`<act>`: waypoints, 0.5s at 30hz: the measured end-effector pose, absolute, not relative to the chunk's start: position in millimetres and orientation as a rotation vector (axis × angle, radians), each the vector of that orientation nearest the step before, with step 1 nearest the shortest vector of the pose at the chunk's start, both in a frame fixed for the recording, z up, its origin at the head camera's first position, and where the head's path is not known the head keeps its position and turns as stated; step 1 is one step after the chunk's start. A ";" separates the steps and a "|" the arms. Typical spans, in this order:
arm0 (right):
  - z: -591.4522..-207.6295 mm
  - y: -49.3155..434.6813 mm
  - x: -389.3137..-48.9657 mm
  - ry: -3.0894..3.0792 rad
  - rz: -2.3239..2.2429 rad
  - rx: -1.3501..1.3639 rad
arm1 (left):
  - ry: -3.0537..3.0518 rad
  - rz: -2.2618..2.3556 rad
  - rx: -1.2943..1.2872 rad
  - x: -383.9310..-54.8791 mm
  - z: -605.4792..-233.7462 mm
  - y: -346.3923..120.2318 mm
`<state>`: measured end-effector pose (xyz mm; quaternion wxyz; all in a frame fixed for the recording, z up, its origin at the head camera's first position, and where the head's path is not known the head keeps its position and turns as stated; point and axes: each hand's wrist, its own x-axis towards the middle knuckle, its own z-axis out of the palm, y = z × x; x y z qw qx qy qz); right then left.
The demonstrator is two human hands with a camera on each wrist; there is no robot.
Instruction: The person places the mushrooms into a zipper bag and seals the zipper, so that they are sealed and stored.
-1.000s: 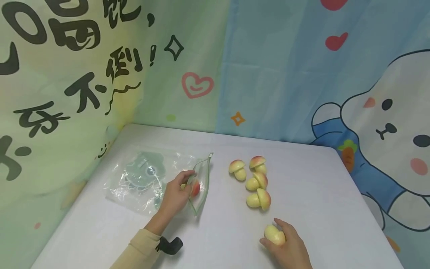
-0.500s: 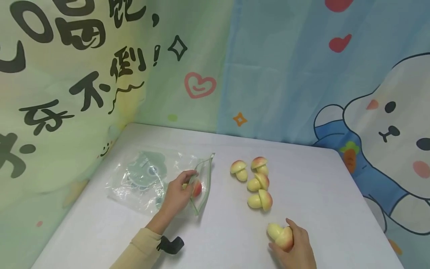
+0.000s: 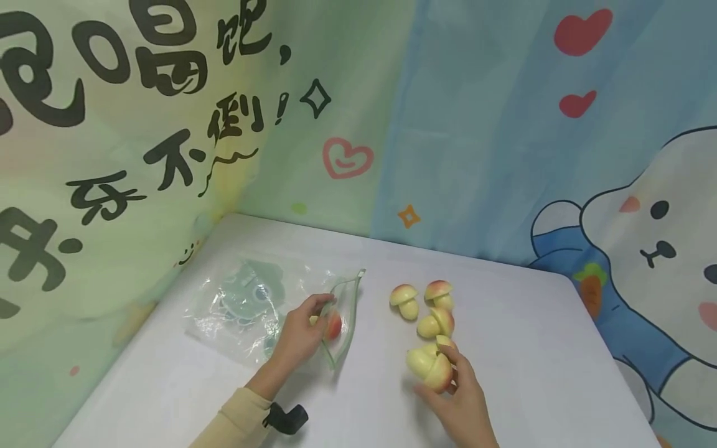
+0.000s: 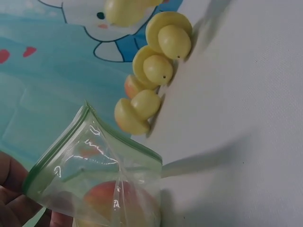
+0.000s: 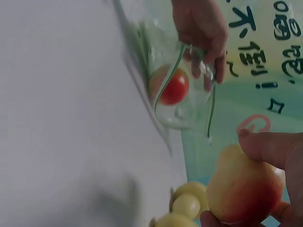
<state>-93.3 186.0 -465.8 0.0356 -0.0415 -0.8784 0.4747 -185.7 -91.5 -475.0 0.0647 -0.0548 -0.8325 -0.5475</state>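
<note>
My left hand (image 3: 305,333) pinches the rim of a clear zip bag (image 3: 229,336) with a green seal, lying on the table. The bag's mouth gapes in the left wrist view, and a red-and-yellow toy mushroom (image 4: 118,203) shows inside. My right hand (image 3: 462,398) grips another toy mushroom (image 3: 428,367), pale yellow with a reddish cap, held off the table between thumb and fingers in the right wrist view (image 5: 246,189). Behind it in the head view, a similar mushroom (image 3: 445,341) is mostly hidden. Further back lie more mushrooms (image 3: 437,322).
The white table (image 3: 538,373) reaches back to a printed cloth (image 3: 465,124) with a cartoon bear and lettering. A cloth (image 3: 140,155) also closes off the left side. A black band (image 3: 285,418) sits on the left wrist.
My right hand has carried its mushroom from the front right up and leftward, towards the loose mushrooms. The left hand keeps its hold on the bag. The head view has shifted slightly.
</note>
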 end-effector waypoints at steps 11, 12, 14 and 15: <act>-468.0 147.7 -151.9 -2.599 1.715 0.085 | -2.561 -1.571 -0.284 -192.2 -473.6 -89.5; -469.0 144.7 -157.4 -2.595 1.719 0.098 | -2.565 -1.570 -0.290 -192.9 -473.0 -89.2; -471.7 139.5 -167.7 -2.591 1.713 0.127 | -2.571 -1.564 -0.300 -193.9 -472.2 -88.9; -473.2 137.3 -172.4 -2.594 1.704 0.136 | -2.572 -1.566 -0.301 -194.2 -471.7 -88.9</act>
